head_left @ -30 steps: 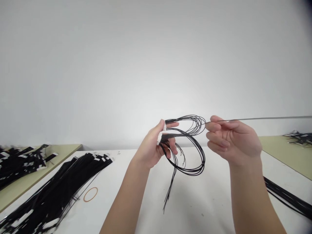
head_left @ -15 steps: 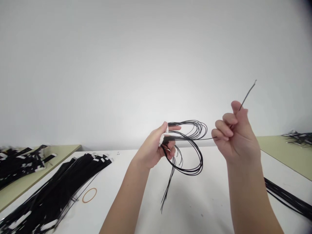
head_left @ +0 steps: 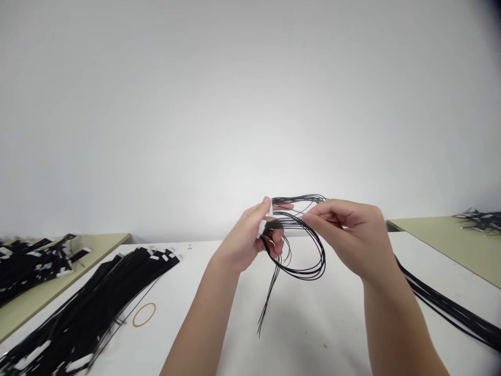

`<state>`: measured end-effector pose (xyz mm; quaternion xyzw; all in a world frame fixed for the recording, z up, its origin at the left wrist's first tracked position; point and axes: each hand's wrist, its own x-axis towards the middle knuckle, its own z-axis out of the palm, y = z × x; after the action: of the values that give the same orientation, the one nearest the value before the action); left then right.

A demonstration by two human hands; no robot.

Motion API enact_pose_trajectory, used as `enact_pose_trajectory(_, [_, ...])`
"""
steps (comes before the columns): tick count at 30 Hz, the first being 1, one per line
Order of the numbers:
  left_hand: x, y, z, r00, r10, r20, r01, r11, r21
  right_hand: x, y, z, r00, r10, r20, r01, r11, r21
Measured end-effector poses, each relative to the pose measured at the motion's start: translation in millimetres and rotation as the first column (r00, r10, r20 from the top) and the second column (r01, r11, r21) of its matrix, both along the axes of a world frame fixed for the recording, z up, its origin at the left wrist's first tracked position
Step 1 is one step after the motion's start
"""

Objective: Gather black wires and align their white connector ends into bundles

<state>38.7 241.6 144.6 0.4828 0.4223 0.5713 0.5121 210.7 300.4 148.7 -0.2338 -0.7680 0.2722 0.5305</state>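
Note:
My left hand (head_left: 246,235) grips a wire harness (head_left: 319,263) of thin black wires by its white connectors. One white connector (head_left: 262,227) shows beside the palm; another white connector (head_left: 270,207) sits at the thumb tip. The wires loop out to the right, and several loose ends hang below the fingers. My right hand (head_left: 352,230) is closed in a pinch at the loops' upper right, with thumb and forefinger on a thin black wire (head_left: 291,210) that runs toward the upper connector. Its tip is too small to make out.
On the white table (head_left: 188,297), a thick pile of black harnesses (head_left: 105,303) lies left beside an orange rubber band (head_left: 144,315). Black wires (head_left: 442,305) lie right. Greenish side surfaces hold more harnesses (head_left: 39,263) at left and a wire bundle (head_left: 481,220) at right. A pale wall stands behind.
My right hand has moved left from holding a wire up and away, and has turned to bring its pinch close to the connectors. My left hand has stayed nearly still.

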Motion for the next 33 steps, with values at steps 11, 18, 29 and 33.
enact_pose_trajectory(11, [0,-1,0.3,0.998,-0.045,-0.053,0.047,0.998,0.042,2,3,-2.8,0.998,0.062,-0.010,-0.062,0.998,-0.032])
enact_pose_trajectory(18, [-2,-2,2.1,0.980,-0.112,-0.162,0.118,0.993,0.027,2,8,-3.2,0.992,0.127,-0.020,-0.128,0.989,-0.079])
enact_pose_trajectory(29, [1,-3,1.1,0.974,-0.101,-0.201,0.107,0.994,0.020,-8,-3,-0.7,0.996,0.093,0.015,-0.091,0.986,-0.139])
enact_pose_trajectory(33, [3,-4,2.7,0.975,-0.074,-0.212,0.083,0.996,0.034,-11,-1,-1.4,0.996,0.076,-0.039,-0.080,0.988,-0.130])
